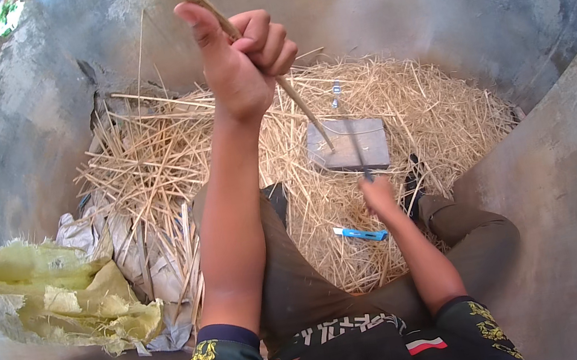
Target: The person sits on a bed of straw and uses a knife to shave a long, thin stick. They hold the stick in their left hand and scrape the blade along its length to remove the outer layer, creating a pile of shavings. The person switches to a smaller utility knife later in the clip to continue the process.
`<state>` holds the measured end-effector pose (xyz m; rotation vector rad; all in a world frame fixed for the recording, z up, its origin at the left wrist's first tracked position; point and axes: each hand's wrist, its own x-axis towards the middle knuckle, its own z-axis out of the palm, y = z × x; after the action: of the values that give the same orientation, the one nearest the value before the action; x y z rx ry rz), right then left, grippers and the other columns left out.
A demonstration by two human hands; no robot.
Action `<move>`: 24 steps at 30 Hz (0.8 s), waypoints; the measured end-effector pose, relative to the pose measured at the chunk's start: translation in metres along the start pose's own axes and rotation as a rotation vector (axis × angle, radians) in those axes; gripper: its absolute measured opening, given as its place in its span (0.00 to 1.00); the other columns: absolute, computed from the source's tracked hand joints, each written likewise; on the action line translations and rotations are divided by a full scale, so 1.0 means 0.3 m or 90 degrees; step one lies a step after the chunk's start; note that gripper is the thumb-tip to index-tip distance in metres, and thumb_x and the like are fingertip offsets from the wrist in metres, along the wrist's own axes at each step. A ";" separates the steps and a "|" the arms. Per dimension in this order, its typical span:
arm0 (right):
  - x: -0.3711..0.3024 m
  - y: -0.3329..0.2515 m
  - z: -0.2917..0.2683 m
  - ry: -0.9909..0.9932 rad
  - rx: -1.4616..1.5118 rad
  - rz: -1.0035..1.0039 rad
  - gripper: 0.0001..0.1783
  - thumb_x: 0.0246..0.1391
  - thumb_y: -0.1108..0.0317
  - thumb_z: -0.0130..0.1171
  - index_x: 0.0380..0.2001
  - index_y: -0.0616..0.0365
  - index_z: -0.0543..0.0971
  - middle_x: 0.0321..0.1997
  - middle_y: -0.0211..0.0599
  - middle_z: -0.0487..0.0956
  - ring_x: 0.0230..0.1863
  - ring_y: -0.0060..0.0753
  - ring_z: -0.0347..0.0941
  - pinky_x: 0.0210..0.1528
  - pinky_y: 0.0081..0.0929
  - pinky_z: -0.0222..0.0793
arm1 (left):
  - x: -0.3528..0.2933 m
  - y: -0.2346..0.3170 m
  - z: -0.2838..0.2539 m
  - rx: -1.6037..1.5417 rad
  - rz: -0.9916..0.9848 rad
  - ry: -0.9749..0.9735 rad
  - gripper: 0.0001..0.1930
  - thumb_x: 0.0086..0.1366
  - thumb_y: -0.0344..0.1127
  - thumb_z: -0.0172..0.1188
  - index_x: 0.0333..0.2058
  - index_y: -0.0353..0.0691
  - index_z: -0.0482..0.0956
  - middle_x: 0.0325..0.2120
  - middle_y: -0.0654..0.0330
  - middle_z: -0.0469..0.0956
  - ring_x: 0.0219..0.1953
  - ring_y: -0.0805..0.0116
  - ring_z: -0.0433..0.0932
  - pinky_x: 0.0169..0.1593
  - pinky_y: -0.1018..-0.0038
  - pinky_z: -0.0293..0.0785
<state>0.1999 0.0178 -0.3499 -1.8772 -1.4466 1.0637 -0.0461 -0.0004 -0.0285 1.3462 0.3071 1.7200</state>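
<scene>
My left hand (pixel 243 69) is raised, fingers curled round a long bamboo stick (pixel 304 107) and thumb pointing up. The stick slants down to the right, its lower end over a flat grey-brown wooden block (pixel 371 137); whether it touches the block I cannot tell. Lower down, my right hand (pixel 380 197), a little blurred, is closed on the dark handle of a knife. Its thin blade (pixel 355 144) points away from me across the block, to the right of the stick's end. The handle is mostly hidden in my fingers.
Pale shavings (pixel 438 117) surround the block, with longer bamboo strips (pixel 147 154) at left. A blue utility knife (pixel 361 233) lies near my right forearm. Yellow torn sacking (pixel 56 295) is at far left. Concrete walls (pixel 389 3) stand behind and at right. My folded legs are below.
</scene>
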 end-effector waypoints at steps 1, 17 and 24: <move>-0.007 -0.068 -0.020 0.003 0.130 -0.013 0.17 0.53 0.63 0.56 0.18 0.65 0.72 0.17 0.40 0.74 0.12 0.34 0.69 0.13 0.37 0.61 | -0.001 0.000 -0.011 -0.001 0.003 0.005 0.40 0.54 0.85 0.35 0.13 0.52 0.46 0.10 0.74 0.43 0.14 0.77 0.39 0.18 0.76 0.37; 0.055 -0.183 -0.006 -0.010 0.205 -0.111 0.17 0.50 0.60 0.59 0.20 0.66 0.75 0.14 0.36 0.73 0.14 0.29 0.66 0.20 0.33 0.61 | 0.021 0.005 -0.023 0.051 0.050 0.097 0.40 0.55 0.85 0.33 0.14 0.51 0.45 0.11 0.74 0.42 0.14 0.77 0.39 0.20 0.75 0.36; 0.106 0.155 0.163 -0.264 0.162 0.311 0.13 0.51 0.65 0.59 0.18 0.61 0.74 0.13 0.33 0.71 0.12 0.30 0.66 0.17 0.32 0.58 | 0.024 -0.003 -0.007 0.100 0.021 0.111 0.40 0.55 0.85 0.32 0.14 0.51 0.45 0.11 0.73 0.42 0.14 0.77 0.39 0.20 0.75 0.36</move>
<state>0.1873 0.0329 -0.4218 -1.9398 -0.9936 1.8643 -0.0475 0.0062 -0.0254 1.3198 0.5309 1.8777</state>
